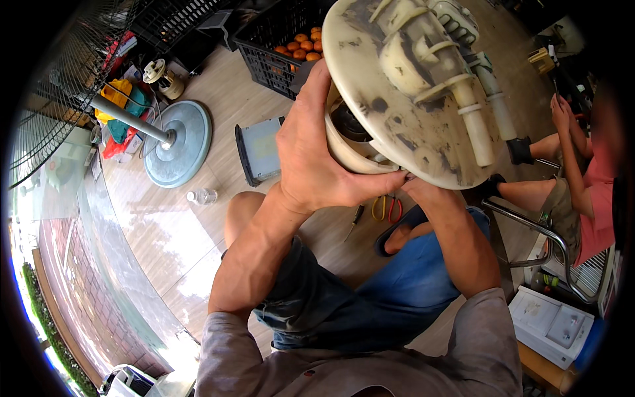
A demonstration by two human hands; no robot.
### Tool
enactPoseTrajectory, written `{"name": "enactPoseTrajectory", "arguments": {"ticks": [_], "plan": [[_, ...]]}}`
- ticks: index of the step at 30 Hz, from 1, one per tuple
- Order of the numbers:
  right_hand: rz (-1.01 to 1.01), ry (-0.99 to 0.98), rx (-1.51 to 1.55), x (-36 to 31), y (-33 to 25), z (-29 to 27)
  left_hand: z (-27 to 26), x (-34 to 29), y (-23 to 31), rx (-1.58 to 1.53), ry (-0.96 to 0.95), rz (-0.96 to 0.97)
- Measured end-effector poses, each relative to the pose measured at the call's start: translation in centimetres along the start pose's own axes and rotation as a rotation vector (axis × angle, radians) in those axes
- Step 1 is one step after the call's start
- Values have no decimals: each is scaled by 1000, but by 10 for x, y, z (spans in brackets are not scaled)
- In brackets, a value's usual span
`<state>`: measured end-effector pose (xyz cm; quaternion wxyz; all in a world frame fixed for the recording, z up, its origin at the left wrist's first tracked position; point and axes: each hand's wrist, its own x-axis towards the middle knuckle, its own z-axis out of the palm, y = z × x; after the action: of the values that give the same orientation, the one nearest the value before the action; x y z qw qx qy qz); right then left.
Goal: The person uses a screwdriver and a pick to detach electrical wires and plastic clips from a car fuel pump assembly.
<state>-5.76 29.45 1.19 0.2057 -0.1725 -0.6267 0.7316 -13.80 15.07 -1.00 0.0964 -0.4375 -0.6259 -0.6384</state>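
Raised close in front of me is a stained, cream-coloured fuel pump module point(390, 119) with a round flange, moulded pipe stubs and a connector on top. My left hand point(307, 149) is wrapped around its cylindrical body just below the flange, thumb stretched along the lower side. A dark opening shows between flange and body. My right hand point(430, 193) grips the module from the near side, under the flange edge. Most of its fingers are hidden behind the flange.
On the floor lie a screwdriver point(355, 221), pliers point(395, 210), a flat grey metal-cased unit point(259, 151) and a plastic bottle point(202, 196). A fan base point(177, 149) stands left, near a similar pump point(165, 79). A black crate point(261, 63) holds oranges. Another person point(592, 178) sits right.
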Motion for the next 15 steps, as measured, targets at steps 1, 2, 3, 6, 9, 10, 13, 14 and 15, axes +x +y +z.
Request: {"name": "enactPoseTrajectory", "arguments": {"ticks": [1,2,3,6,9,10,13,14,15], "plan": [[2,0,6,1,1,0,0,0,-1,8,0,11],[1,-3,8,2,1,0,1,1,-2,16,5,17],[2,-4,7,3,1,0,1,0,-1,23,6,27],[-2,-2,9,4,0,-1,1,1,-2,48,17,59],[-11,-1,11,3,-2,-1,4,3,-2,82,25,102],[-15,-1,13,4,-3,-2,4,2,-2,96,30,122],[-35,-12,28,2,-6,-2,1,1,-2,168,50,192],[-49,-9,23,3,-11,-4,4,3,-3,180,60,222],[-60,-7,23,2,-15,-6,5,4,-4,194,68,252]]}}
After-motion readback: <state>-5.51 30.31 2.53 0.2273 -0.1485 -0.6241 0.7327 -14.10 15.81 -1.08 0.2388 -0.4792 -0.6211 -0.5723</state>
